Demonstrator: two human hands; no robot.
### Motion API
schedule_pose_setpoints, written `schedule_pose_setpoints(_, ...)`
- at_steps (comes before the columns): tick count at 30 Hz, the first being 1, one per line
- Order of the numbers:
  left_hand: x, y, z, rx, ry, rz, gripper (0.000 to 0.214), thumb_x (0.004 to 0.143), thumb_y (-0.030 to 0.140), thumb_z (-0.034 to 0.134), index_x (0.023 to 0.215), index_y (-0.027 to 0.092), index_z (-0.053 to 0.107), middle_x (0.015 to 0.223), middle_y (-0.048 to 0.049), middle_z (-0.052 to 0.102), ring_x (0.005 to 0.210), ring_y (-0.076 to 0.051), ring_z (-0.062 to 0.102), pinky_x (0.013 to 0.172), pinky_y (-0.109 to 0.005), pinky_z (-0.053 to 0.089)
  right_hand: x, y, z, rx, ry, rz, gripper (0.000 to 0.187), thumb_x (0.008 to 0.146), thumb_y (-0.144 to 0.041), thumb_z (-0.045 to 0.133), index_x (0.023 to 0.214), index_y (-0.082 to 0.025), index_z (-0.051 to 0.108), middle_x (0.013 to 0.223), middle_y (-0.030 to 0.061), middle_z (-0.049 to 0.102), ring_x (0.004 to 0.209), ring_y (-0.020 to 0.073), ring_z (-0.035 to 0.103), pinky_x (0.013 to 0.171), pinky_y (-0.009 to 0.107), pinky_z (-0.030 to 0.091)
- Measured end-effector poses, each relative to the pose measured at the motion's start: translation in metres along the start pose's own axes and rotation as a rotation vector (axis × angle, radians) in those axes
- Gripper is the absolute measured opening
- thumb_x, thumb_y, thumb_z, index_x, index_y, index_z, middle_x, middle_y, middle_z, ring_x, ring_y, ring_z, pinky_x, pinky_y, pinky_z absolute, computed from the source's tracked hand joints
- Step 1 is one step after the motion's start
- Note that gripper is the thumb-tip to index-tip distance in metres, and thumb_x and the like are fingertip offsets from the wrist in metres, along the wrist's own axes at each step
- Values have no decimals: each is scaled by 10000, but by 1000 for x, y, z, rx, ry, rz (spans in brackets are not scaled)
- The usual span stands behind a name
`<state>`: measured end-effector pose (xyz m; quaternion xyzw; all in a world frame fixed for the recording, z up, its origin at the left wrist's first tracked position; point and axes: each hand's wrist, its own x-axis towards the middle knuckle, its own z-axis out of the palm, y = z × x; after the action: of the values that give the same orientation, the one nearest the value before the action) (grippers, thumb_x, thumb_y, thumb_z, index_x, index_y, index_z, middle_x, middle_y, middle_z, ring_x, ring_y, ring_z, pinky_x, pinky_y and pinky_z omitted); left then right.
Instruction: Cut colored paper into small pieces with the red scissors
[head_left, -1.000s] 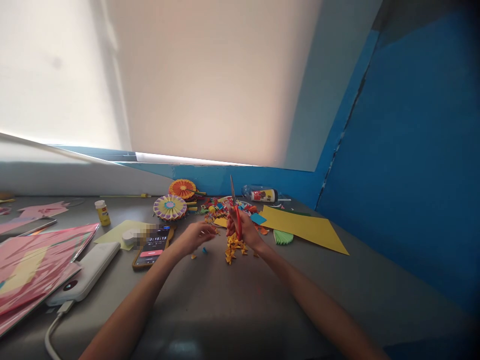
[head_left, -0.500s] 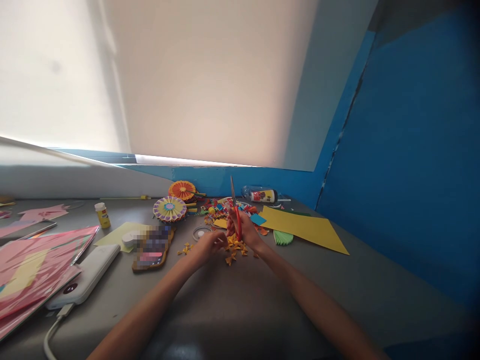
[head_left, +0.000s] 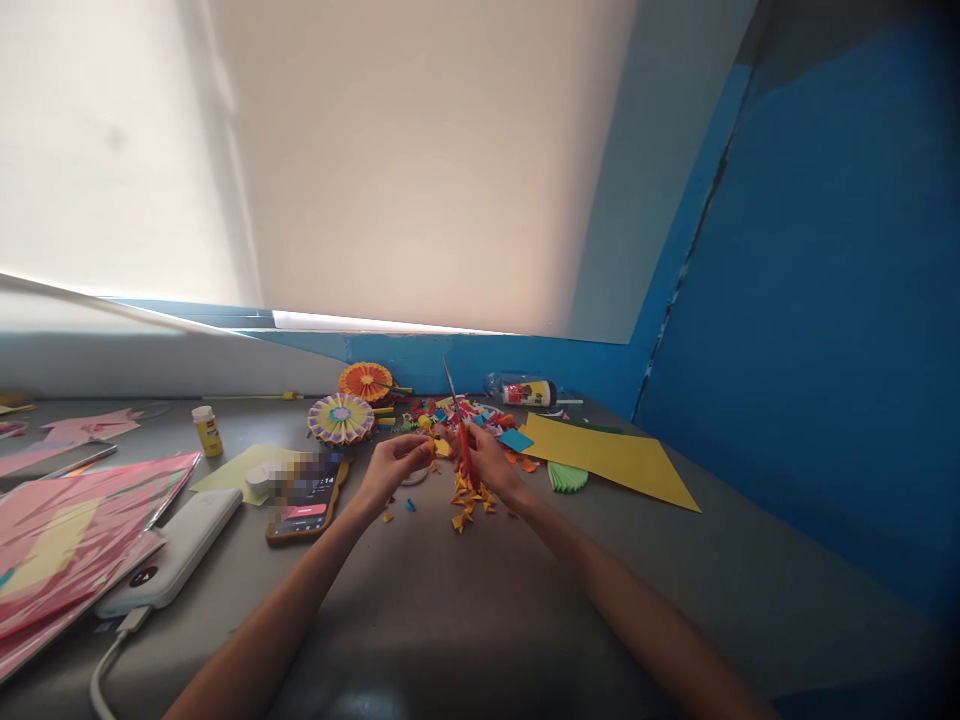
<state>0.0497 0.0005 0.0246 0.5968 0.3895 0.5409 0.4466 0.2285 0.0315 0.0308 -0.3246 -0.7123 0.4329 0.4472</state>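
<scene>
My right hand (head_left: 493, 468) grips red-handled scissors (head_left: 463, 438), their thin blades slanting up and to the left. My left hand (head_left: 391, 470) is raised just left of them, its fingertips pinching a small yellow paper scrap (head_left: 433, 450) close to the blades. Below both hands lies a loose pile of yellow-orange paper scraps (head_left: 469, 507). A few tiny yellow and blue bits (head_left: 409, 505) lie near my left wrist. Behind the hands is a heap of multicoloured paper scraps (head_left: 450, 413).
Two pleated paper rosettes (head_left: 341, 419) stand behind a phone (head_left: 304, 505). Nearby are a yellow glue bottle (head_left: 208, 431), a white power bank (head_left: 171, 552), pink folders (head_left: 75, 530), a yellow card sheet (head_left: 607, 455), a green paper fan (head_left: 566, 477) and a bottle (head_left: 525, 393) against the blue wall (head_left: 810, 300).
My left hand has risen and moved up to the scissors, and the blades now lean further left. The right hand stays in about the same place.
</scene>
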Motion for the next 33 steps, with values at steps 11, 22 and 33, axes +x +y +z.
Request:
schedule_pose_setpoints(11,-2,0,-4,-40,36,17,505,689,509,689,1023,131,690,1022,-127,711,990,-259,644,870,-345,481,-2,-10,9,115,-15,-84,372,717,-448,696,933,-185,546,962,68,650,858,207,636,747,346,518)
schedule_pose_setpoints(22,-9,17,6,-19,-60,37,467,753,507,622,1071,172,688,1129,-107,679,1110,-269,584,903,-343,462,0,-6,8,69,95,-142,292,730,-443,671,823,-209,524,835,26,590,836,200,601,729,335,500)
schedule_pose_setpoints(33,-3,6,-1,24,100,87,378,727,446,683,967,155,659,865,-101,729,850,-233,676,718,-280,501,-3,-15,5,38,5,-155,225,786,-407,626,872,-217,543,858,33,601,783,194,599,732,348,509)
